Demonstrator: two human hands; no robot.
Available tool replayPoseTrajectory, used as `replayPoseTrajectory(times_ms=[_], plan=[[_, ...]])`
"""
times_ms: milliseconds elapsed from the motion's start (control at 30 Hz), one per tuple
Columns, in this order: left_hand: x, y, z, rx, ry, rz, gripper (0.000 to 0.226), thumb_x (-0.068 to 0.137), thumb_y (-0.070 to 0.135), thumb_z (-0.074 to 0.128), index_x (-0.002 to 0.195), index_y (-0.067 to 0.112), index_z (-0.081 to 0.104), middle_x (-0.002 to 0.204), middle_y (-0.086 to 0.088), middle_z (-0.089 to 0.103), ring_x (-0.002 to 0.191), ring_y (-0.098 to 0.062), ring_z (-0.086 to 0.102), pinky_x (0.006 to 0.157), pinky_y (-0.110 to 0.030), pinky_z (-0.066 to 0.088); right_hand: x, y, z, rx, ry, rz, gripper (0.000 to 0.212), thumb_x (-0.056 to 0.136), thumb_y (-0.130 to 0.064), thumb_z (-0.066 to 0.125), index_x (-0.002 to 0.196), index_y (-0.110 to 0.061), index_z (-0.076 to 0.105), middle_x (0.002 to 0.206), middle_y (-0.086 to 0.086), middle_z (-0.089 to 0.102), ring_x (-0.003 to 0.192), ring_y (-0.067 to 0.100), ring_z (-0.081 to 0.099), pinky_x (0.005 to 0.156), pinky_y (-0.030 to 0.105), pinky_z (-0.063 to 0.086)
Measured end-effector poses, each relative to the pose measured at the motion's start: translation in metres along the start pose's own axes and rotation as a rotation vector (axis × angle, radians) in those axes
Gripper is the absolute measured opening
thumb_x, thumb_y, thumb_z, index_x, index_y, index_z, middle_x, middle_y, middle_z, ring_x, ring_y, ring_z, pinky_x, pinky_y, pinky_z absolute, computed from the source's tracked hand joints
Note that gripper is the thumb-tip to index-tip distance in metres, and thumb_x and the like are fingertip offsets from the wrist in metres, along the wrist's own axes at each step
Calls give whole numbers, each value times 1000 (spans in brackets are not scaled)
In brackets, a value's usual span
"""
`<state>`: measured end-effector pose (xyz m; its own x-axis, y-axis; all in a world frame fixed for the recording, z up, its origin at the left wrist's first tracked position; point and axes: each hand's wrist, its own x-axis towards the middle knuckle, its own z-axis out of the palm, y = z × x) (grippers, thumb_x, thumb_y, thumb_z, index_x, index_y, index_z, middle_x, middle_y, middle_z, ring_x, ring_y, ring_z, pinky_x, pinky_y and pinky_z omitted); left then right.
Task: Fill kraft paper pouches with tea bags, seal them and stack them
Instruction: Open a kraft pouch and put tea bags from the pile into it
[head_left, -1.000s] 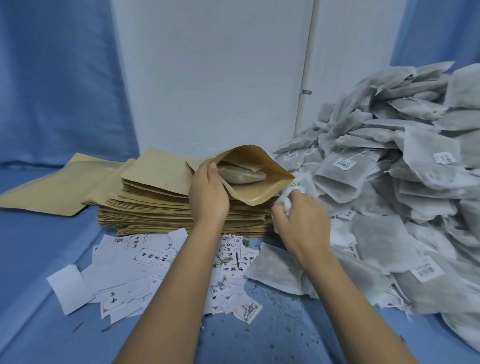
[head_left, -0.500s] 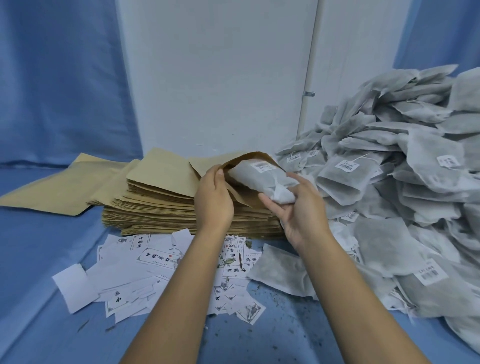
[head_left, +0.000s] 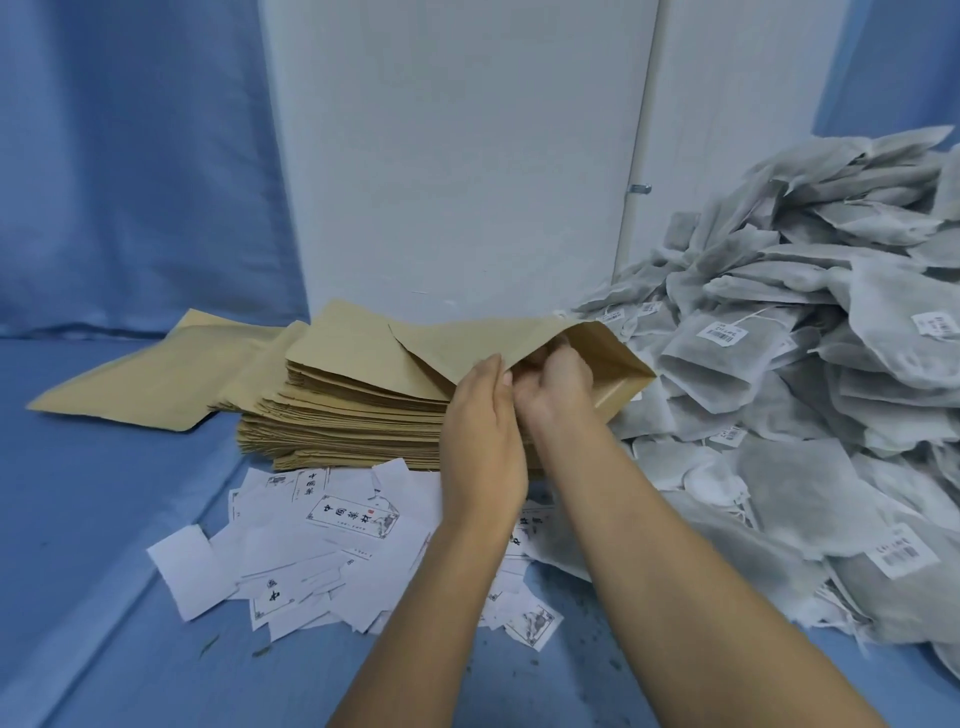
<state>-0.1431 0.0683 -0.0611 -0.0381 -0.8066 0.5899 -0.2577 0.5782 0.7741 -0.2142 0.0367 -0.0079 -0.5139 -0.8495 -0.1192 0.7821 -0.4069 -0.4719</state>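
Note:
An open kraft paper pouch (head_left: 621, 375) lies tilted on top of a thick stack of flat kraft pouches (head_left: 337, 415). My left hand (head_left: 483, 436) pinches the edge of the pouch's upper flap and holds the mouth open. My right hand (head_left: 558, 387) reaches into the mouth; its fingertips are hidden under the flap. No tea bag shows in or near that hand; whatever is inside the pouch is covered. A large heap of grey tea bags (head_left: 810, 364) with barcode tags rises at the right.
Loose white printed labels (head_left: 322, 540) lie scattered on the blue cloth surface (head_left: 104, 519) in front of the stack. More flat pouches (head_left: 150, 379) are spread out to the left. A white wall panel (head_left: 457, 156) stands close behind, with blue curtain on both sides.
My right hand took a tea bag from the heap, carried it to the pouch mouth and has gone inside with it. The upper flap has dropped lower over the opening.

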Motion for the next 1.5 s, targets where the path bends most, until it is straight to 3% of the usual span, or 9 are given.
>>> replayPoseTrajectory(times_ms=[133,333,533,733,833,967,1133,1267,1500], plan=[[2,-5,-5,-6,-18,-12,36,102,24,37,134,14,52,135,3,54,122,-5,46,89,8,21,5,-8,-3,-526,47,49,37,100,-10,33,135,-1,44,126,14,56,100,31,61,69,37,56],[12,-4,-7,-47,1,-66,37,103,26,35,133,15,53,133,5,54,110,6,42,83,10,21,-8,-11,-27,-1148,79,-431,39,87,-30,57,116,-5,49,103,8,62,103,27,58,94,46,49],[3,-1,-10,-44,-11,-33,37,102,25,36,133,13,53,132,4,54,113,4,44,86,9,22,-12,-5,-30,-1404,-95,-661,14,88,-10,55,76,-10,63,66,-1,61,70,22,54,61,22,39],[-5,2,-13,-44,0,-3,36,102,24,38,132,14,54,131,5,55,111,5,44,88,8,23,-3,-3,-14,-1655,-80,-623,30,86,0,49,59,-14,47,91,21,68,91,38,59,77,42,43],[-5,3,-15,-55,-15,-12,36,102,24,38,133,14,54,133,4,55,117,0,45,89,7,23,0,-5,-11,-1871,-160,-588,22,91,-6,47,72,-14,55,103,18,66,99,35,59,64,29,35],[3,5,-21,-91,-26,-60,34,100,24,44,130,14,57,132,5,56,116,2,46,88,6,25,1,-8,-17,-2266,-111,-736,30,95,-24,44,116,-11,61,121,15,55,110,36,48,77,34,37],[16,11,-32,-216,109,-143,23,93,18,59,113,15,69,111,5,69,101,-10,62,90,-14,45,-8,-2,-33,-1926,-224,-983,19,92,-16,53,107,-5,61,109,12,43,87,34,53,74,36,45],[21,4,-44,-334,95,-243,15,86,16,68,100,20,71,90,18,67,83,11,60,74,-2,43,-24,4,-42,-1482,-379,-1010,16,91,-13,58,106,-11,63,101,0,59,84,11,58,76,19,46],[14,-12,-59,-418,19,-244,20,87,3,63,101,16,68,95,6,70,76,9,63,69,-8,48,-53,5,-45,-1517,-745,-375,15,73,-20,52,72,-22,67,59,-3,65,47,12,60,44,22,43]])
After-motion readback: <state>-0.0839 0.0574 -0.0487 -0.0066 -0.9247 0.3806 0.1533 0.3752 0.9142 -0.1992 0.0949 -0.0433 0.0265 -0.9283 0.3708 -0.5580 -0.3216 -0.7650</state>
